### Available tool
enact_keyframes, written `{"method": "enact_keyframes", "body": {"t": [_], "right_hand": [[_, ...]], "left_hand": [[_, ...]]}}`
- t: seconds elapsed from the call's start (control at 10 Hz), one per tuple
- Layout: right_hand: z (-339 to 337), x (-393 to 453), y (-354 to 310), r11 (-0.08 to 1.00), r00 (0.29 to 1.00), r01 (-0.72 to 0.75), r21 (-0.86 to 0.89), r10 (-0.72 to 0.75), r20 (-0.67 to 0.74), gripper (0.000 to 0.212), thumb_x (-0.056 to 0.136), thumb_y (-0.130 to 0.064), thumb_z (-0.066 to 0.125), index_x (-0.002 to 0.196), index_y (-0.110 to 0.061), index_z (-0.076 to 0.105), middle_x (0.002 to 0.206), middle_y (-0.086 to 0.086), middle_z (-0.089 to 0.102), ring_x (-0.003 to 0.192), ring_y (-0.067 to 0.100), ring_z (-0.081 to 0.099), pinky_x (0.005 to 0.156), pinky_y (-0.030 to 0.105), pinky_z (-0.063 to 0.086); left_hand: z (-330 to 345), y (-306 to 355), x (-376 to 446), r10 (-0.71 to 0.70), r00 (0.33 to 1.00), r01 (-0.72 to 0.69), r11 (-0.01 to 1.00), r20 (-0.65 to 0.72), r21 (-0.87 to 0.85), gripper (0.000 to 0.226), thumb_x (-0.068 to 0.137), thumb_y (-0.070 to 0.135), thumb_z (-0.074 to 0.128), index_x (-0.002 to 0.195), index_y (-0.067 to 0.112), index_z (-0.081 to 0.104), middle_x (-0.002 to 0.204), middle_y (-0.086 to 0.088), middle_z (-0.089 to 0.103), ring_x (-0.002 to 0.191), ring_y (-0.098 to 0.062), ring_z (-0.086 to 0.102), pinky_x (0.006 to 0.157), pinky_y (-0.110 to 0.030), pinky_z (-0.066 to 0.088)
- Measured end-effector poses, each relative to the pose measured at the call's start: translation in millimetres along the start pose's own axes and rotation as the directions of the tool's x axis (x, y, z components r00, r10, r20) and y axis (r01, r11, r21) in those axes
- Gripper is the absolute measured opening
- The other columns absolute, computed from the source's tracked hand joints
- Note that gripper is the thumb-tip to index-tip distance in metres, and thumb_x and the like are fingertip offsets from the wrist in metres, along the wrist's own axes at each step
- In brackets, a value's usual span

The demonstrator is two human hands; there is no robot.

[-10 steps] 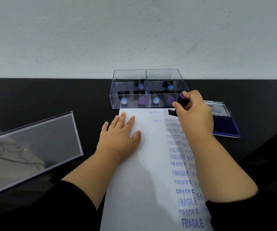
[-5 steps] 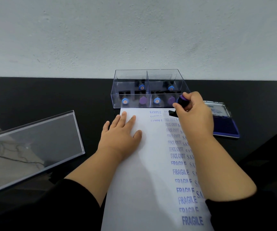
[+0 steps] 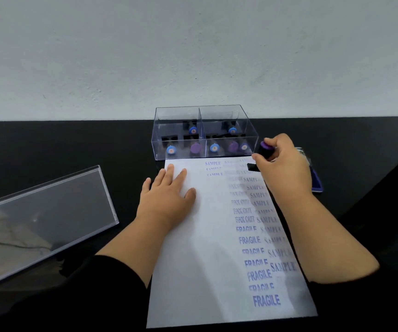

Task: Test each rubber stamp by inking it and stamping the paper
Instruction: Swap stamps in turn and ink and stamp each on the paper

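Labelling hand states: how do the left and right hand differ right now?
The left hand lies flat, fingers straight, pressing on the paper; the right hand is curled, gripping a purple-topped stamp. The left hand sits at the paper's upper left, away from the prints; the right hand is at its top right corner, by the ink pad. Both are bare, with dark sleeves.

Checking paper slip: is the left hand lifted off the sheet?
No, the left hand lies flat with fingers spread on the paper.
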State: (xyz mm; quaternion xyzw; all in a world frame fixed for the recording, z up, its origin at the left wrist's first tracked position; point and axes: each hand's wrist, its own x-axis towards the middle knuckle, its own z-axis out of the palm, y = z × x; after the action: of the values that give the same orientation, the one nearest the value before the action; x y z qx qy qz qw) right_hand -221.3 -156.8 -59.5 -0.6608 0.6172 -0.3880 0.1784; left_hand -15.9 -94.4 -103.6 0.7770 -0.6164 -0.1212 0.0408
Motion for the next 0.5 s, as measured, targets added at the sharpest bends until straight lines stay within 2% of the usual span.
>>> {"method": "enact_keyframes", "body": {"t": [0.1, 0.2, 0.5], "right_hand": [[-14, 1, 8, 0.998, 0.999, -0.030, -0.056, 0.029, -0.024, 0.021, 0.088, -0.026, 0.062, 0.106, -0.024, 0.050, 0.094, -0.001, 0.062, 0.078, 0.017, 0.060, 0.067, 0.035, 0.052], [-24, 2, 18, 0.986, 0.997, -0.064, -0.157, 0.057, -0.046, 0.023, 0.090, -0.026, 0.060, 0.110, -0.024, 0.050, 0.105, 0.003, 0.060, 0.090, 0.020, 0.058, 0.068, 0.031, 0.046], [-29, -5, 31, 0.969, 0.996, -0.088, -0.230, 0.080, -0.048, 0.020, 0.091, -0.025, 0.057, 0.110, -0.021, 0.051, 0.109, 0.004, 0.058, 0.080, 0.017, 0.047, 0.064, 0.027, 0.035]], "left_hand": [[0, -1, 1, 0.002, 1.000, -0.002, 1.000, -0.002, 0.000, 0.057, 0.099, 0.050, 0.019, 0.151, 0.035, 0.002, 0.159, 0.006, -0.011, 0.146, -0.011, -0.009, 0.118, -0.038, -0.007], [1, -1, 1, 0.009, 1.000, -0.009, 1.000, -0.014, -0.006, 0.057, 0.098, 0.049, 0.020, 0.152, 0.035, 0.003, 0.160, 0.005, -0.010, 0.146, -0.011, -0.008, 0.118, -0.039, -0.006], [1, 0, 2, 0.007, 1.000, -0.007, 1.000, -0.004, 0.011, 0.058, 0.098, 0.050, 0.019, 0.152, 0.034, 0.002, 0.159, 0.005, -0.010, 0.146, -0.011, -0.008, 0.118, -0.039, -0.005]]}}
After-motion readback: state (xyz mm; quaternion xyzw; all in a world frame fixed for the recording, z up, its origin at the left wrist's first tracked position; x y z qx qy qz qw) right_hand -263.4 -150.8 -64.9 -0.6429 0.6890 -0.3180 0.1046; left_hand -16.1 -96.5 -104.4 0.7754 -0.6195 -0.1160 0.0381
